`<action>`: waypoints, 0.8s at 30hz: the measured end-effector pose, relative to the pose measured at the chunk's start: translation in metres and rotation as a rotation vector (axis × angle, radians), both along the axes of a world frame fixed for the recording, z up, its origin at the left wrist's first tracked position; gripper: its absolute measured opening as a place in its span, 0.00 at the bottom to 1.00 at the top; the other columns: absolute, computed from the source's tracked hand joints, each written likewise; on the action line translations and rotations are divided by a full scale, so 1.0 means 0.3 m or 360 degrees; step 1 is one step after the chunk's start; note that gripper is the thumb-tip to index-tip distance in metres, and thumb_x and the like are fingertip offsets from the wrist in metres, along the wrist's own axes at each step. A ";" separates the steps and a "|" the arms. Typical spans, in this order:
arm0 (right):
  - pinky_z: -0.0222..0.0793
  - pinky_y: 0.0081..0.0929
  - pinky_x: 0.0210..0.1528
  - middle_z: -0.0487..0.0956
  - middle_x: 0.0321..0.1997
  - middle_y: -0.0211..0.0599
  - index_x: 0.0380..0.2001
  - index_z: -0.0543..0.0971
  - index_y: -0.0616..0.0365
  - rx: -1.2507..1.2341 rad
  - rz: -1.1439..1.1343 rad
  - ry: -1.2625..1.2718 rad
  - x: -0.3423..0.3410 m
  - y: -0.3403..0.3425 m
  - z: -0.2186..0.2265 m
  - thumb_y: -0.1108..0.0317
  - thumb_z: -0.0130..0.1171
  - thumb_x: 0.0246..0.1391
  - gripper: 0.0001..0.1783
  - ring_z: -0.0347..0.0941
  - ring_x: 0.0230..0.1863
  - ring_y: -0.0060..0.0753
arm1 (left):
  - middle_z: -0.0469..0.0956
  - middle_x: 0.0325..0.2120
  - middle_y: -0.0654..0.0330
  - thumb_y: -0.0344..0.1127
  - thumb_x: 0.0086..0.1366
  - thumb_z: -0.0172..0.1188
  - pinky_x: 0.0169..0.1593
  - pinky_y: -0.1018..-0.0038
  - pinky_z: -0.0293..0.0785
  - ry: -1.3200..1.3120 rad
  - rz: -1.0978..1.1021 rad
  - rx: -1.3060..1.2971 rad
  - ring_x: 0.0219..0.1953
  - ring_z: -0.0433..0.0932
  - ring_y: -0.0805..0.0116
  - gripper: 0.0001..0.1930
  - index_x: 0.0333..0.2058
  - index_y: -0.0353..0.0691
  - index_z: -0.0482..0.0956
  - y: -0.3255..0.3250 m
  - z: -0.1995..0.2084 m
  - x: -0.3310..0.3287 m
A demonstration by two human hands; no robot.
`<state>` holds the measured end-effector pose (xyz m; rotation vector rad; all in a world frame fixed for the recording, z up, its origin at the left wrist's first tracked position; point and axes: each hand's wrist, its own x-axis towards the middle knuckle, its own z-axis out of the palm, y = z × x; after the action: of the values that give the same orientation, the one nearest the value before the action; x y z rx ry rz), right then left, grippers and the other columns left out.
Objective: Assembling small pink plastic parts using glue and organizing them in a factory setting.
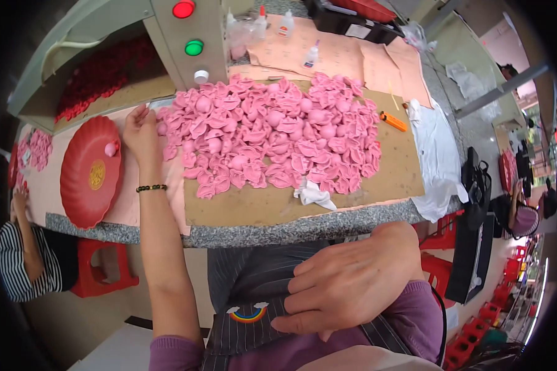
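Right hand [353, 278] is hanging nearest, on the near side of the pile [272, 136] and well apart from it, back turned up, fingers bending loosely; palm is facing away, so can't tell if it's holding anything. Apron [247, 328] with a rainbow patch is showing below the pile, next to that hand. Rag [315, 196], white, crumpled, is lying at the pile's near edge. Pile of pink shell-shaped pieces is spreading over the brown board [235, 213]. Left hand [141, 127] is hovering just beside the pile's left edge, fingers curling in with tips close together; can't tell what, if anything, it's gripping. Red plate [83, 142] is sitting left of the pile, one pink piece [111, 148] resting in it. Orange cutter [393, 121] is lying just right of the pile, white cloth [436, 154] farther right. Beyond the pile, the machine [210, 25] is standing to the left, bottles [286, 27] are standing behind, and the black crate [353, 28] is sitting farthest, behind to the right.
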<state>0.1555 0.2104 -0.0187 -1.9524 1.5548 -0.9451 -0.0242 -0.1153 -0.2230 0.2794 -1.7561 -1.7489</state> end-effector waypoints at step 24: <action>0.57 0.28 0.19 0.74 0.18 0.40 0.31 0.80 0.70 -0.0682 -0.1116 -0.1122 0.201 0.194 -0.174 0.74 0.66 0.44 0.10 0.67 0.17 0.35 | 0.75 0.29 0.51 0.29 0.49 0.59 0.26 0.67 0.73 0.1253 -0.2027 -0.0596 0.31 0.77 0.54 0.10 0.30 0.31 0.76 0.583 0.674 0.774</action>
<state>0.2157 0.2687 -0.0709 -1.0245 1.6668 -2.1122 0.2080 0.0596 -0.0208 -1.7675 -1.5924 -1.7266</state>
